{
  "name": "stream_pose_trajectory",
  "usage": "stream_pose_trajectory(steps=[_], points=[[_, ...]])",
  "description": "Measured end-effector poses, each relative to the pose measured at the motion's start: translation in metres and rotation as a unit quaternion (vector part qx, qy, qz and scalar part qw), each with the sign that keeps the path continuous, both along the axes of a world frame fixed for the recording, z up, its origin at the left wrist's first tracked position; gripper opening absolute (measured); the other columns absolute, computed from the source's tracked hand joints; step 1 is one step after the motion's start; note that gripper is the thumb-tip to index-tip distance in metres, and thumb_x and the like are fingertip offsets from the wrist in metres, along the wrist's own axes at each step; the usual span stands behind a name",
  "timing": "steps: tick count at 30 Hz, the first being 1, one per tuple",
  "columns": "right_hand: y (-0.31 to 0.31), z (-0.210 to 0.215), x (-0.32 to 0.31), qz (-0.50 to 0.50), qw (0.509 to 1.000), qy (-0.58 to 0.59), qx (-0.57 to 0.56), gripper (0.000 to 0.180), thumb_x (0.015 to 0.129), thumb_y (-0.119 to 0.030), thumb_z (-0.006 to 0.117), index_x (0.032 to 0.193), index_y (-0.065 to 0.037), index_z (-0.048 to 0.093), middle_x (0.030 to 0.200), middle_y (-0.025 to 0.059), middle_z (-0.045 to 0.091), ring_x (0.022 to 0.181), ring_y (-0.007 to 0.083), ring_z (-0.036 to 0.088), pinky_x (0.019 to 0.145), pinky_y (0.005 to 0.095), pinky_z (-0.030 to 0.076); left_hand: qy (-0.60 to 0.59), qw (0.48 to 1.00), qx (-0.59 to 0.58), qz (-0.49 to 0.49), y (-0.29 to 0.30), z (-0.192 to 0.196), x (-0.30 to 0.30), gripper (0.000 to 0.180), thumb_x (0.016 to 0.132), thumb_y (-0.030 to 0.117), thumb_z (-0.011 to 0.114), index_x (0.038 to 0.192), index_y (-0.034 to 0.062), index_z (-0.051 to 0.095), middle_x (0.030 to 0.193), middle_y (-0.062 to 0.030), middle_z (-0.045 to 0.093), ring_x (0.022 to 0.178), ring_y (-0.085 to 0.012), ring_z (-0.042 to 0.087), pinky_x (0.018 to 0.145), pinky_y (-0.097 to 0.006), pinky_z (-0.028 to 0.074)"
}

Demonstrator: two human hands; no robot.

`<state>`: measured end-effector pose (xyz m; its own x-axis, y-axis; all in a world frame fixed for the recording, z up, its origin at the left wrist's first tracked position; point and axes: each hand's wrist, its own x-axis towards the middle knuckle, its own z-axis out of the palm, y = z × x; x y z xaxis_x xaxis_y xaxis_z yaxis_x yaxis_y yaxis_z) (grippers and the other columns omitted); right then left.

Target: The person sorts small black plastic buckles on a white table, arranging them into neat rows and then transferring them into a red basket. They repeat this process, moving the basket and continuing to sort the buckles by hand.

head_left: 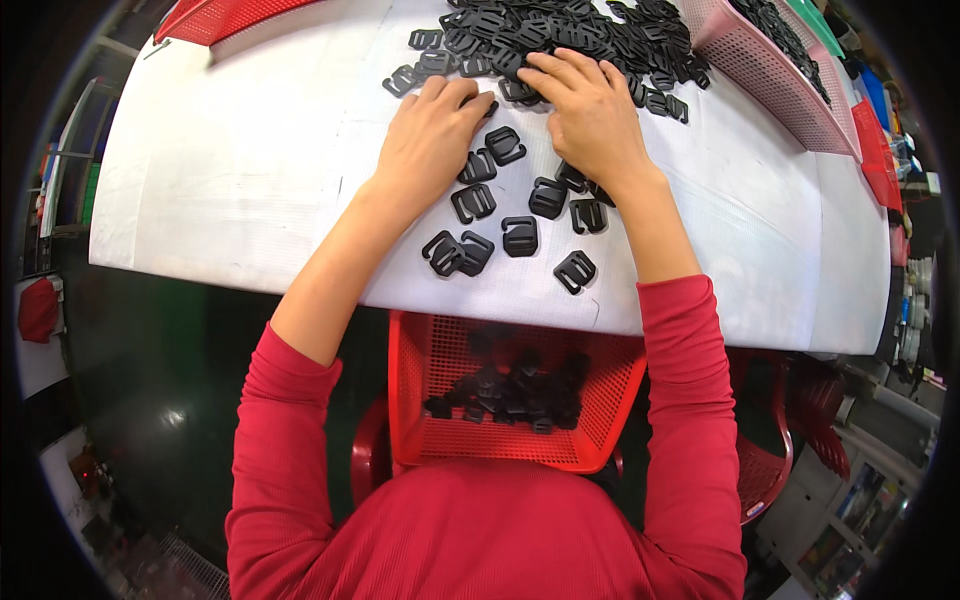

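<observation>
A heap of black plastic buckles (520,30) covers the far middle of the white tabletop. My left hand (430,140) is at the heap's near left edge, fingers curled down and thumb drawn in; a bit of black buckle (491,108) peeks out by its fingertips. Over the heap's near side, my right hand (598,118) lies palm down with fingers stretched and slightly apart, the fingertips touching buckles. Between my forearms several loose buckles (520,236) are scattered toward the near edge, some overlapping. Part of one is hidden under my right wrist.
Below the table edge, by my lap, a red plastic basket (405,400) holds more black buckles. A pink basket (770,85) with black pieces stands far right, a red basket (225,20) far left. Red plastic chairs (765,470) are at the lower right.
</observation>
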<state>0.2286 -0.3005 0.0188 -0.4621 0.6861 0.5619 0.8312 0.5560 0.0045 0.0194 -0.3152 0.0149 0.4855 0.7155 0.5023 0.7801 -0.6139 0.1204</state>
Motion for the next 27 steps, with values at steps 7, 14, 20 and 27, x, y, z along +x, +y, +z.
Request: stream_pose_trajectory(steps=[7, 14, 20, 27], points=[[-0.002, -0.006, -0.006, 0.033, 0.999, -0.002, 0.015, 0.015, 0.084, -0.018, 0.067, 0.097, -0.019, 0.074, 0.105, -0.0064, 0.069, 0.107, 0.0156, 0.060, 0.104, 0.0530, 0.037, -0.217, 0.933, -0.276, 0.072, -0.018, 0.022, -0.005, 0.027, 0.087, 0.015, 0.068, 0.114, 0.0119, 0.070, 0.102, -0.0034, 0.066, 0.096, -0.0234, 0.060, 0.079, -0.033, 0.050], [-0.022, 0.021, 0.006, 0.015, 0.940, 0.222, -0.257, 0.013, 0.084, -0.017, 0.066, 0.094, -0.013, 0.074, 0.083, 0.0027, 0.069, 0.085, 0.0211, 0.063, 0.084, 0.0362, 0.044, -0.167, 0.971, -0.148, 0.082, -0.013, 0.006, -0.017, 0.022, 0.086, 0.014, 0.069, 0.108, 0.0100, 0.073, 0.106, -0.0066, 0.067, 0.100, -0.0249, 0.059, 0.086, -0.034, 0.048], [-0.010, 0.013, -0.004, -0.001, 0.998, 0.034, -0.057, 0.018, 0.078, -0.017, 0.073, 0.095, -0.013, 0.074, 0.097, -0.0029, 0.067, 0.096, 0.0180, 0.059, 0.081, 0.0368, 0.043, -0.178, 0.974, -0.114, 0.075, -0.008, 0.002, -0.020, 0.020, 0.087, 0.013, 0.067, 0.106, 0.0087, 0.073, 0.106, -0.0071, 0.067, 0.102, -0.0262, 0.059, 0.087, -0.035, 0.048], [0.000, 0.010, -0.010, -0.010, 0.989, 0.115, -0.097, 0.016, 0.081, -0.020, 0.072, 0.095, -0.014, 0.074, 0.091, 0.0000, 0.068, 0.090, 0.0198, 0.061, 0.078, 0.0370, 0.044, -0.218, 0.967, -0.127, 0.034, -0.004, 0.000, -0.021, 0.019, 0.086, 0.009, 0.067, 0.104, 0.0084, 0.073, 0.104, -0.0073, 0.068, 0.099, -0.0252, 0.060, 0.084, -0.034, 0.049]])
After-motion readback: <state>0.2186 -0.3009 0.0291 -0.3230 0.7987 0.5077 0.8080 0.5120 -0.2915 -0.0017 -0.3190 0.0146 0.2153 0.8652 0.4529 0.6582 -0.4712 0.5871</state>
